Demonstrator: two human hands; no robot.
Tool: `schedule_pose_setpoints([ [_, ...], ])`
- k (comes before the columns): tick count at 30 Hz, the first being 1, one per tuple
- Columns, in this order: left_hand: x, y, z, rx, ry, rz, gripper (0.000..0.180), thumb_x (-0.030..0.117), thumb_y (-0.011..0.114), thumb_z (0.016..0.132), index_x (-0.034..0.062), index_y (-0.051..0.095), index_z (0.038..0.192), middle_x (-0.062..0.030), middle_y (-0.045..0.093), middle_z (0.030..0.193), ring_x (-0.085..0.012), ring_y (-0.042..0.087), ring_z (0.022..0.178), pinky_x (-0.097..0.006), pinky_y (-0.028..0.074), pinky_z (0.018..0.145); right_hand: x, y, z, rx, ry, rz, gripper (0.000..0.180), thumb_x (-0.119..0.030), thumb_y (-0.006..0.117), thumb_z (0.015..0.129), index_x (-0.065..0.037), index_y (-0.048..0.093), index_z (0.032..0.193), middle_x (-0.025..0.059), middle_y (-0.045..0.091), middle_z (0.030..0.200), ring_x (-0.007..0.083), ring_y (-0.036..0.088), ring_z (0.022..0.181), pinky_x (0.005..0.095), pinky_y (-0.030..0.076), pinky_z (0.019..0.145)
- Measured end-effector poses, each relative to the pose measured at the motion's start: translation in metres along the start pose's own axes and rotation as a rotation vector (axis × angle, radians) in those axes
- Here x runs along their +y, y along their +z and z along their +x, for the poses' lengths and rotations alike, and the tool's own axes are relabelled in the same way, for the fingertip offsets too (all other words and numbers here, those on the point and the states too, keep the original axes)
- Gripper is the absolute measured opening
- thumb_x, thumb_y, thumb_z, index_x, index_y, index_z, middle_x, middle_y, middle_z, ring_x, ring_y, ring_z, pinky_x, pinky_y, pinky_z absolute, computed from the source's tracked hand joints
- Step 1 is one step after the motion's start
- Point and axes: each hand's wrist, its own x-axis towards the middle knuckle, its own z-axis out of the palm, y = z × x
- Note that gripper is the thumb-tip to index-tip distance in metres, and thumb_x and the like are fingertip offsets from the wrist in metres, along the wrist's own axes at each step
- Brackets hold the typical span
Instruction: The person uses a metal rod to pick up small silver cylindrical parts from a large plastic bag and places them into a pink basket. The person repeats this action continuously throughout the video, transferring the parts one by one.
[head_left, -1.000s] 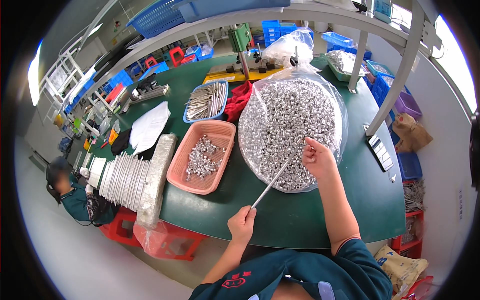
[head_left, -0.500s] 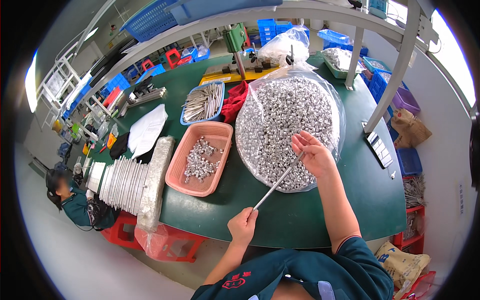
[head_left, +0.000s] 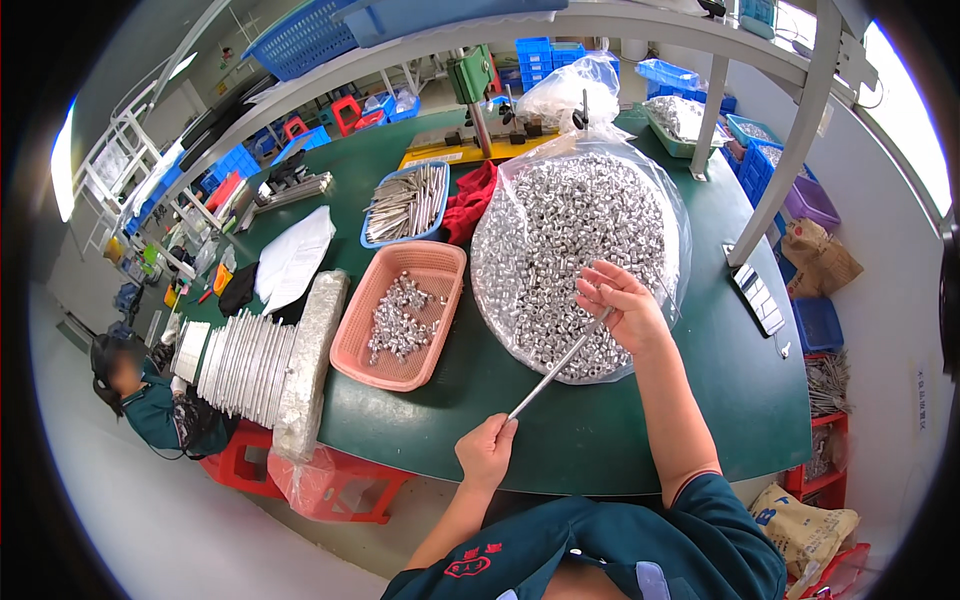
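Thin metal rod [head_left: 558,365] lay slanted across the desk [head_left: 600,440], its near end pinched in my left hand [head_left: 487,450], its far end at my right hand [head_left: 622,308]. Over the last second the right hand had come back from the middle of the heap of small silver sleeves [head_left: 575,240] to the rod tip, fingers [head_left: 598,290] clenched, apparently around sleeves picked for threading. Pink basket [head_left: 400,315] sat left, part-filled.

Person, seen from above: dark teal short-sleeved work shirt with a red trim line at the right sleeve hem, red embroidered emblem on the left chest, pale blue collar patch near centre. Left hand [head_left: 486,450] and right hand [head_left: 622,307] bare, forearms uncovered.
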Motion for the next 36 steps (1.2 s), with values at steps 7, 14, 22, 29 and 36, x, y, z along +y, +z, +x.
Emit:
schedule_pose_setpoints([
  [7,0.005,-0.001,0.002,-0.007,0.026,0.026,0.009,0.013,0.07,0.089,0.0039,0.069,0.092,-0.0077,0.055,0.06,-0.0157,0.053,0.051,-0.029,0.042,0.052,-0.007,0.009,-0.005,0.026,-0.019,-0.252,0.029,-0.006,0.048,0.102,0.002,0.056,0.129,0.015,0.063,0.122,0.0293,0.067,0.11,0.0412,0.056,0.095],
  [14,0.003,-0.001,0.001,-0.004,0.052,0.045,0.009,0.012,0.07,0.089,0.0043,0.069,0.092,-0.009,0.056,0.061,-0.019,0.056,0.051,-0.03,0.043,0.052,-0.008,0.013,-0.011,-0.144,-0.155,-0.825,0.025,-0.009,0.048,0.103,0.0,0.063,0.12,0.0084,0.067,0.113,0.0196,0.069,0.103,0.0315,0.054,0.09],
  [22,0.005,-0.001,0.003,0.001,0.061,0.031,0.009,0.012,0.07,0.088,0.0041,0.069,0.092,-0.009,0.056,0.061,-0.0192,0.055,0.052,-0.03,0.043,0.052,-0.005,0.023,-0.017,-0.167,-0.45,-1.248,0.022,-0.008,0.053,0.1,-0.001,0.066,0.117,0.0082,0.072,0.101,0.0183,0.07,0.092,0.0327,0.054,0.084],
  [29,0.004,-0.003,0.002,-0.002,0.071,0.046,0.009,0.012,0.07,0.089,0.0037,0.069,0.093,-0.0087,0.055,0.061,-0.0183,0.054,0.052,-0.029,0.043,0.052,0.005,0.003,-0.007,-0.234,-0.233,-0.72,0.023,-0.011,0.052,0.101,0.002,0.064,0.115,0.0148,0.069,0.111,0.0272,0.069,0.102,0.039,0.054,0.093],
  [36,-0.001,0.0,0.0,0.012,0.014,-0.002,0.012,0.013,0.069,0.091,0.0016,0.069,0.094,-0.007,0.055,0.062,-0.0128,0.052,0.053,-0.027,0.042,0.053,0.006,0.003,0.0,-0.101,-0.121,0.155,0.034,-0.012,0.044,0.104,0.002,0.05,0.134,0.0205,0.058,0.13,0.0347,0.058,0.122,0.0525,0.048,0.104],
])
